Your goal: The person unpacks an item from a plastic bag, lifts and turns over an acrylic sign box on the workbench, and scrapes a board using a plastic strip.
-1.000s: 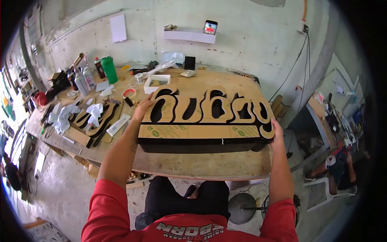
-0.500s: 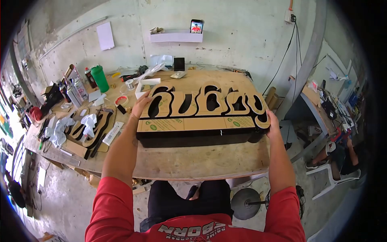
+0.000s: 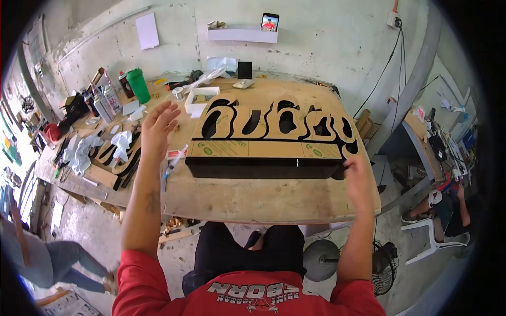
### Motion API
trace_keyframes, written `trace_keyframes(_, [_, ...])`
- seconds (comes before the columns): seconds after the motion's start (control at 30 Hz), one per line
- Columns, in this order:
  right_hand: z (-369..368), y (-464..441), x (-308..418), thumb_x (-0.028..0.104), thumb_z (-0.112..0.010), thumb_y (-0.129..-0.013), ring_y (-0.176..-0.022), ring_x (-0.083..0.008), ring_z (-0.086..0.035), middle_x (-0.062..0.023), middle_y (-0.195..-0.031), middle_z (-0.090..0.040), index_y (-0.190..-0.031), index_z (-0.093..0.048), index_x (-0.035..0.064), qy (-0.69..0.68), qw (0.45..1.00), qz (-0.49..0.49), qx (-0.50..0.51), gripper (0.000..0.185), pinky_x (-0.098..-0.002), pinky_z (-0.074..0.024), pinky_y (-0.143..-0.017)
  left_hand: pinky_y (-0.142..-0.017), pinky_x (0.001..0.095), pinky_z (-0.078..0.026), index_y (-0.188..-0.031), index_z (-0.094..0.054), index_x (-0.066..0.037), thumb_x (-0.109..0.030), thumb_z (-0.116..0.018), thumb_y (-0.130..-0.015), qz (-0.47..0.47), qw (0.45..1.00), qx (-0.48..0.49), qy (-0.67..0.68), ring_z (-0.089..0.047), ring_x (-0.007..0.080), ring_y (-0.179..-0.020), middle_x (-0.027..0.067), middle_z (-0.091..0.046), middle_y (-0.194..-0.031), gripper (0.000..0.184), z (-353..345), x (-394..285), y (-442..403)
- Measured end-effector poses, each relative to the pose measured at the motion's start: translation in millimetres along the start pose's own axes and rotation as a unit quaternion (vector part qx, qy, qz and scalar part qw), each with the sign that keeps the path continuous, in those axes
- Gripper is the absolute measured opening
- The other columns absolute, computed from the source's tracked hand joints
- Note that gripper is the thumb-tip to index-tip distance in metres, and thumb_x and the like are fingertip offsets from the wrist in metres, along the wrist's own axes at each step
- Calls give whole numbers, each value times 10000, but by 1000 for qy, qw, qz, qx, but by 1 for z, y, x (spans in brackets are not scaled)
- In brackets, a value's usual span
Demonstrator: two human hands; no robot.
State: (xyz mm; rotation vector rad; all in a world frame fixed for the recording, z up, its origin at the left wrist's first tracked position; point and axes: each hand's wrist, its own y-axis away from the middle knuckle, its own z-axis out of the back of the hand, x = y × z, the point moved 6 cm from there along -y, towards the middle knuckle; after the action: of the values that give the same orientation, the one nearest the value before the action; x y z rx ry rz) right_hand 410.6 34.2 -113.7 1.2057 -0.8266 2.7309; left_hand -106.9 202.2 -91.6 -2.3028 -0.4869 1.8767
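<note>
A black channel-letter sign [image 3: 269,149] lies on the workbench, its letter faces covered in brown protective paper with green print. Below the letters runs a long, black-sided box bar. My left hand [image 3: 161,126] is raised in the air left of the sign, fingers stretched out and holding nothing. At the sign's lower right corner is my right hand [image 3: 359,176], smeared by motion, with its fingers partly hidden. Whether it touches the sign cannot be made out. A syringe [image 3: 175,160] with a blue part lies between my left forearm and the sign.
On the wooden workbench [image 3: 263,203] stand a green tumbler [image 3: 138,86], spray cans [image 3: 104,108], a solder spool [image 3: 178,94] and a white box [image 3: 200,98]. Cut letter pieces and crumpled white cloth [image 3: 122,143] lie left. A fan [image 3: 385,263] stands below right. Other people appear at both sides.
My left hand has let go of the sign's left end and moved up and left. My right hand has shifted down along the right end. A walking person has appeared at lower left.
</note>
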Motion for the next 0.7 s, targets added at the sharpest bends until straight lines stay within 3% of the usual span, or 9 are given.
trace_keyframes(0.1, [-73, 43, 44, -20, -572, -837, -901, -307, -595, -142, -980, -579, -1040, -581, 38, 2, 970, 80, 231, 212, -382, -486, -835, -928, 334, -502, -1275, -612, 22, -133, -595, -987, -52, 997, -11, -48, -656, 220, -1088, 144, -679, -1206, 328, 9, -15, 76])
trace_keyframes(0.17, [-110, 62, 57, -33, -566, -827, -945, -370, -612, -165, -1020, -599, -1028, -588, 42, -5, 939, 99, 330, 215, -429, -498, -824, -865, 309, -525, -1183, -664, 60, -114, -596, -976, -89, 990, 7, -113, -680, 188, -1010, 134, -715, -1112, 278, 14, -10, 132])
trace_keyframes(0.23, [-137, 69, 59, -34, -570, -836, -959, -378, -613, -165, -1008, -612, -997, -593, 36, 33, 938, 130, 319, 177, -444, -499, -823, -846, 302, -524, -1122, -689, 48, -72, -600, -962, -82, 982, 48, -163, -680, 169, -955, 116, -731, -1053, 218, 10, -3, 191])
trace_keyframes(0.3, [-154, 73, 70, -19, -566, -846, -977, -389, -617, -164, -1014, -616, -992, -599, 39, 67, 934, 142, 321, 161, -461, -502, -828, -825, 299, -524, -1101, -694, 30, -32, -620, -941, 5, 974, 45, -223, -673, 157, -931, 93, -737, -1015, 187, 15, 18, 242])
trace_keyframes(0.37, [-168, 69, 82, 11, -555, -857, -998, -405, -625, -162, -1040, -611, -1014, -608, 51, 97, 927, 138, 336, 171, -480, -507, -839, -810, 319, -543, -1087, -697, 16, -7, -654, -905, -25, 974, 90, -208, -699, 198, -922, 110, -739, -995, 188, 15, 38, 279])
trace_keyframes(0.47, [-183, 65, 95, 33, -554, -867, -980, -388, -639, -140, -1035, -622, -1002, -618, 62, 90, 924, 192, 318, 152, -477, -516, -838, -850, 359, -539, -1056, -703, 10, 9, -661, -862, -38, 938, 161, -306, -708, 245, -918, 124, -737, -965, 198, 3, 21, 310])
trace_keyframes(0.57, [-187, 63, 101, 34, -554, -867, -976, -373, -647, -126, -1028, -632, -974, -644, 68, 84, 925, 194, 317, 144, -473, -523, -838, -865, 378, -543, -1062, -705, 8, 18, -678, -836, -76, 923, 183, -330, -717, 279, -933, 148, -736, -970, 228, 5, 12, 315])
trace_keyframes(0.6, [-189, 64, 99, 36, -559, -865, -975, -366, -650, -124, -1035, -637, -972, -655, 66, 86, 925, 205, 309, 147, -470, -525, -838, -846, 373, -568, -1058, -702, 15, 12, -686, -856, -79, 918, 186, -341, -729, 305, -947, 174, -727, -1047, 202, 7, 9, 312])
trace_keyframes(0.7, [-189, 65, 84, 38, -591, -860, -979, -349, -657, -115, -1076, -655, -993, -684, 57, 73, 934, 226, 268, 163, -455, -530, -840, -837, 367, -570, -1067, -700, 17, 19, -686, -852, -115, 913, 173, -350, -730, 296, -944, 170, -725, -1053, 215, 2, -2, 302])
